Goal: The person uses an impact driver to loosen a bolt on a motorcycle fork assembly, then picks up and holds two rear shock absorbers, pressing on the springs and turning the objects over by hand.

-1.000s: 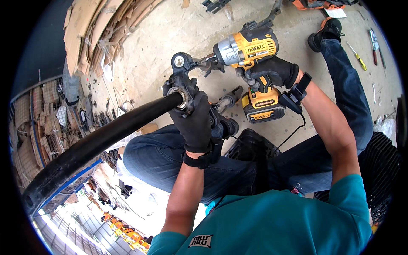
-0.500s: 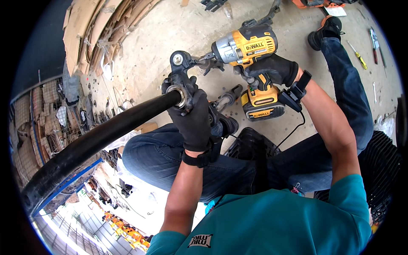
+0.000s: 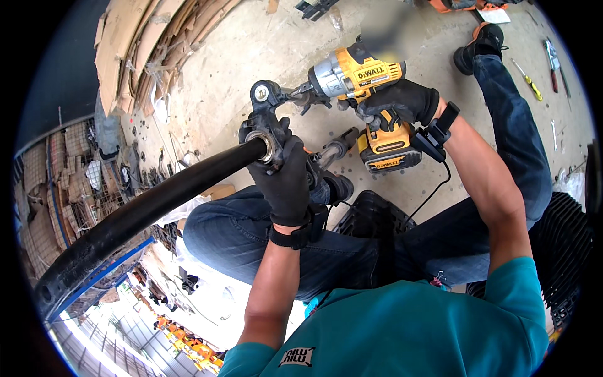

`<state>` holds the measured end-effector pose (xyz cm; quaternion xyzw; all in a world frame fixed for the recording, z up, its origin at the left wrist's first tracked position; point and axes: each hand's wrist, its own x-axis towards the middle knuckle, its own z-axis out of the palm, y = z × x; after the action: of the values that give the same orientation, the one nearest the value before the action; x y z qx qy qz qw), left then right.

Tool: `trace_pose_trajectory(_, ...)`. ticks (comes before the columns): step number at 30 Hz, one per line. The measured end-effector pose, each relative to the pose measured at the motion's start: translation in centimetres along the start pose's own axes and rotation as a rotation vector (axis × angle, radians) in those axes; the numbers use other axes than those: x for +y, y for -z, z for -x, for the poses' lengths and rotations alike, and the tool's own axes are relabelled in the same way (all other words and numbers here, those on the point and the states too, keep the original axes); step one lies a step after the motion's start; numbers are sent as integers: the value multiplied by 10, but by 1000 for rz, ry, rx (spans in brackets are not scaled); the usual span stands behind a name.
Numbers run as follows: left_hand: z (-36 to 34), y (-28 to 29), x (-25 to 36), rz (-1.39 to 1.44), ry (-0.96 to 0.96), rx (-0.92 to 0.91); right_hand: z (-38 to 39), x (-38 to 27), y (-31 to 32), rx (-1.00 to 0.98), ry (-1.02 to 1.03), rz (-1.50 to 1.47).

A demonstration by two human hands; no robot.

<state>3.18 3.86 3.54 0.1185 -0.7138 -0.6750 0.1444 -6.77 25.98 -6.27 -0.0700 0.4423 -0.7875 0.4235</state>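
My left hand (image 3: 279, 182), in a black glove, is closed round a black cast clamp fitting (image 3: 264, 119) at the end of a long black tube (image 3: 157, 191), with a metal ring where the tube enters it. My right hand (image 3: 402, 100), also gloved, grips a yellow and black cordless impact driver (image 3: 367, 72). The driver's bit (image 3: 298, 89) points left onto the side of the fitting's upper lug. The driver's top rear is blurred out. A black and silver shaft-like part (image 3: 333, 151) lies just right of my left hand, lower down.
Cardboard sheets (image 3: 132, 41) are piled at upper left, beside wire cages with bundled material (image 3: 69, 182). A yellow screwdriver (image 3: 531, 85), red-handled pliers (image 3: 553, 69) and a wrench (image 3: 553, 135) lie on the concrete floor at right. A black crate (image 3: 361, 213) sits between my legs.
The driver and my right hand have shifted slightly up and left, and the fitting in my left hand has moved very slightly with them. Both hands keep their grips.
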Motion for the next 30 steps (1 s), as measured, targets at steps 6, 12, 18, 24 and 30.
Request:
trace_pose_trajectory(6, -1, 4, -4, -26, -24, -4, 4, -7, -11, 30, 29, 24)
trace_pose_trajectory(12, 1, 1, -1, -10, 3, 9, 2, -2, -6, 49, 20, 64)
trace_pose_trajectory(18, -4, 2, -7, -10, -31, -5, 2, -2, -3, 59, -22, 53)
trace_pose_trajectory(24, -5, 6, -13, -18, -38, -31, 5, -2, -7, 14, -10, -50)
trace_pose_trajectory(30, 2, 5, -7, -23, 1, -3, 7, -5, -5, -6, -16, 49)
